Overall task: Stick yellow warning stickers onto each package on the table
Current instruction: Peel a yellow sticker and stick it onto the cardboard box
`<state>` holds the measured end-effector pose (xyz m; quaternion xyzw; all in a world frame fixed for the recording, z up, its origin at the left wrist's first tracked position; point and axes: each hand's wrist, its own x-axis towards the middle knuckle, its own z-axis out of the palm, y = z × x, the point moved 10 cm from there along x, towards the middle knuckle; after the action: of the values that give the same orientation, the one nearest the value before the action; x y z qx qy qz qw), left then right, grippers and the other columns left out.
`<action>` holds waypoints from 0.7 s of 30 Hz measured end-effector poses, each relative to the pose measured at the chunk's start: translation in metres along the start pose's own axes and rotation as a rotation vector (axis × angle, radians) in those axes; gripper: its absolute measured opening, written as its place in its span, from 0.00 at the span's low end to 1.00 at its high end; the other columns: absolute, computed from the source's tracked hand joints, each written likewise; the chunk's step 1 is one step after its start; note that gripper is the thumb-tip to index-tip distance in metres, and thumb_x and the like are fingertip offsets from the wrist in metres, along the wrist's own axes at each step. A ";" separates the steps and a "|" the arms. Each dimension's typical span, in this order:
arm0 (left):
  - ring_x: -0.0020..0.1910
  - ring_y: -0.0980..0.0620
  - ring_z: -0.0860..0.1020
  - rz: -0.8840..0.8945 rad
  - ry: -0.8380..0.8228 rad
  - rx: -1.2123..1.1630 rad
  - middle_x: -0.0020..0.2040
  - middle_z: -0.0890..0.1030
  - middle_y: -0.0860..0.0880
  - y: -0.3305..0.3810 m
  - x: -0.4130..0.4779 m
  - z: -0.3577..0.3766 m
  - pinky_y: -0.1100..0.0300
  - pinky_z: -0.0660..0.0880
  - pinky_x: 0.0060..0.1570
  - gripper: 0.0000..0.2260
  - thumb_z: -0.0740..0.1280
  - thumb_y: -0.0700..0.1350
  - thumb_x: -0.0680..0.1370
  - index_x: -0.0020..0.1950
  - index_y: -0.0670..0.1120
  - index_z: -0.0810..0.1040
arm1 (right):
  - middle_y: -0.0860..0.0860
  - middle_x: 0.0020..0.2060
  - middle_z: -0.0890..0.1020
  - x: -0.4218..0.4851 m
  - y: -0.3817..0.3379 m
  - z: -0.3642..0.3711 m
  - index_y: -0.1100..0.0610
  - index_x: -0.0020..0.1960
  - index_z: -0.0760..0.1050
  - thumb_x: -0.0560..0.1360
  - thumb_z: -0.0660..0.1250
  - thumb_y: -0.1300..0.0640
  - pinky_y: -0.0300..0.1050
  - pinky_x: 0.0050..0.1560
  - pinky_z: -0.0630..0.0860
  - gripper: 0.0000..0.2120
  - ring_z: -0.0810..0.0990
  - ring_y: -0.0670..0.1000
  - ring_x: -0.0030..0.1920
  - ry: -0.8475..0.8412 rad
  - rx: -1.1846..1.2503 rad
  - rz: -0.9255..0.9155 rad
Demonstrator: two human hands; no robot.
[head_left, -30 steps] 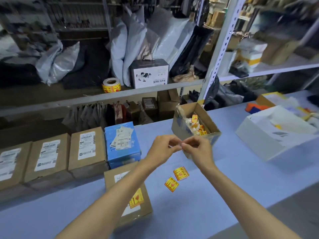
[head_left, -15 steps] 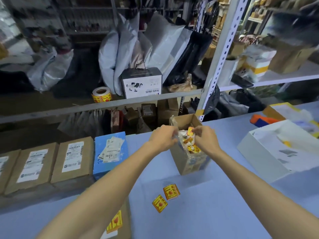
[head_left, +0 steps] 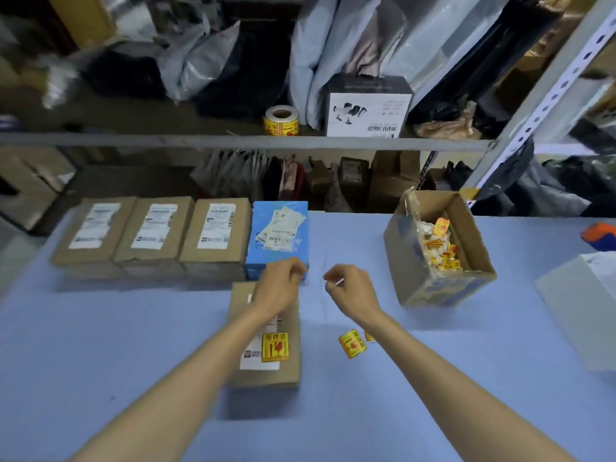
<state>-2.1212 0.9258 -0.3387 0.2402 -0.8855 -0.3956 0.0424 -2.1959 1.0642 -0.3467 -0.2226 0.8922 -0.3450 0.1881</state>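
Observation:
Three brown packages (head_left: 155, 228) with white labels stand in a row at the back left of the blue table (head_left: 133, 345), and a blue package (head_left: 280, 235) closes the row. A nearer brown package (head_left: 295, 323) carries a yellow warning sticker (head_left: 275, 346). My left hand (head_left: 280, 290) hovers over this package's far end with its fingers curled; what it holds is hidden. My right hand (head_left: 350, 290) pinches a small white paper slip (head_left: 338, 281). Two loose yellow stickers (head_left: 351, 343) lie on the table by my right forearm.
An open cardboard box (head_left: 403, 248) of yellow stickers (head_left: 440, 248) stands right of my hands. A white box (head_left: 580, 311) sits at the right edge, with an orange and blue object (head_left: 600, 235) behind it. A sticker roll (head_left: 281, 121) rests on the shelf (head_left: 233, 141) beyond.
My hands were together at the sticker box. They have pulled back toward me and apart, the left now over the near brown package. My view has tilted down.

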 end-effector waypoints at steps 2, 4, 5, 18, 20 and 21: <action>0.55 0.51 0.77 -0.023 0.088 0.010 0.54 0.80 0.50 -0.028 -0.019 -0.020 0.59 0.73 0.55 0.14 0.62 0.33 0.74 0.53 0.47 0.80 | 0.52 0.49 0.83 -0.012 0.001 0.035 0.57 0.55 0.79 0.72 0.68 0.55 0.46 0.52 0.76 0.13 0.81 0.53 0.52 -0.087 -0.009 0.067; 0.59 0.51 0.70 -0.055 0.146 0.095 0.59 0.74 0.51 -0.054 -0.039 -0.032 0.63 0.67 0.55 0.19 0.63 0.32 0.73 0.59 0.49 0.77 | 0.55 0.57 0.80 -0.027 0.006 0.068 0.59 0.64 0.73 0.72 0.70 0.50 0.47 0.56 0.74 0.23 0.78 0.55 0.58 -0.177 -0.013 0.133; 0.60 0.50 0.68 -0.080 0.154 0.100 0.60 0.72 0.52 -0.066 -0.047 -0.035 0.65 0.64 0.55 0.21 0.63 0.32 0.72 0.62 0.49 0.76 | 0.56 0.61 0.78 -0.035 0.007 0.081 0.59 0.67 0.69 0.72 0.71 0.49 0.48 0.58 0.73 0.28 0.76 0.55 0.61 -0.216 -0.010 0.161; 0.58 0.45 0.77 -0.489 -0.256 -0.534 0.60 0.77 0.47 -0.165 -0.103 -0.013 0.51 0.79 0.45 0.39 0.75 0.41 0.71 0.74 0.60 0.59 | 0.55 0.61 0.79 -0.070 0.008 0.117 0.51 0.73 0.64 0.75 0.69 0.57 0.55 0.53 0.80 0.29 0.81 0.54 0.55 -0.163 0.294 0.328; 0.57 0.44 0.79 -0.473 -0.291 -0.572 0.60 0.78 0.45 -0.166 -0.105 -0.013 0.47 0.81 0.46 0.41 0.75 0.39 0.71 0.75 0.61 0.56 | 0.54 0.62 0.78 -0.073 0.006 0.118 0.49 0.75 0.62 0.75 0.68 0.56 0.53 0.54 0.80 0.30 0.81 0.54 0.56 -0.154 0.287 0.337; 0.55 0.44 0.79 -0.467 -0.278 -0.573 0.58 0.78 0.44 -0.165 -0.106 -0.015 0.48 0.81 0.44 0.42 0.74 0.38 0.71 0.76 0.61 0.56 | 0.54 0.62 0.78 -0.074 0.004 0.118 0.50 0.75 0.62 0.75 0.68 0.55 0.51 0.55 0.80 0.30 0.80 0.53 0.56 -0.150 0.278 0.339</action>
<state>-1.9594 0.8699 -0.4356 0.3576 -0.6582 -0.6544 -0.1039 -2.0773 1.0434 -0.4179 -0.0664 0.8442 -0.4107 0.3380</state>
